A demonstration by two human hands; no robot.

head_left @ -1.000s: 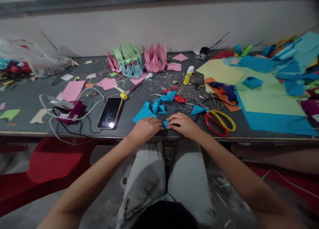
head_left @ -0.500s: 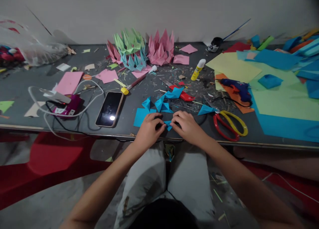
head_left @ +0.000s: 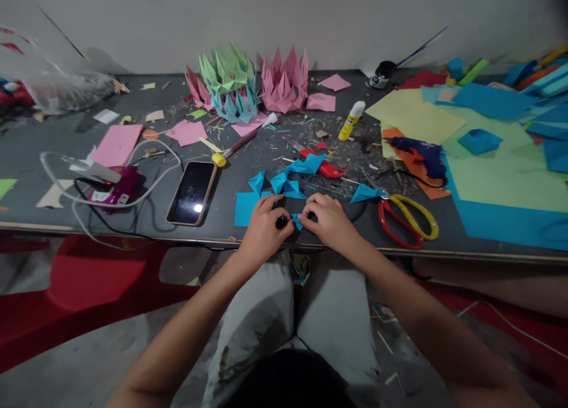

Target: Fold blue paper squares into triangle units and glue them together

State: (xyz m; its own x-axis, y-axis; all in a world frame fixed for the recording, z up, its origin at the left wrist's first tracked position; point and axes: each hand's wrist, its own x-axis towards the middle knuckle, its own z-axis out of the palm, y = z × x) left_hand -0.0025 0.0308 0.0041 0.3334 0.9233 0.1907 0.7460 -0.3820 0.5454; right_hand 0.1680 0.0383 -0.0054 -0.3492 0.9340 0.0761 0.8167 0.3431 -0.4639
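Note:
A small folded piece of blue paper (head_left: 297,221) is pinched between my two hands at the table's front edge. My left hand (head_left: 267,223) is closed on its left side, thumb against fingers. From the other side my right hand (head_left: 326,218) grips it the same way; the fingers hide much of the piece. A flat blue paper square (head_left: 244,209) lies partly under my left hand. Just beyond are several folded blue paper pieces (head_left: 278,182), and one more pointed blue piece (head_left: 366,193) rests by the tips of the red-and-yellow-handled scissors (head_left: 407,221).
Left of my hands lie a phone (head_left: 192,193) and a purple block with cables (head_left: 116,186). Behind stand folded paper flowers, green (head_left: 226,67) and pink (head_left: 284,82), plus a glue stick (head_left: 352,121). A red-handled cutter (head_left: 328,169), a blue glue gun (head_left: 419,153) and paper sheets (head_left: 506,186) are rightward.
Both hands keep hold of the small blue piece, and its visible part looks slightly turned. The whole view has shifted a little.

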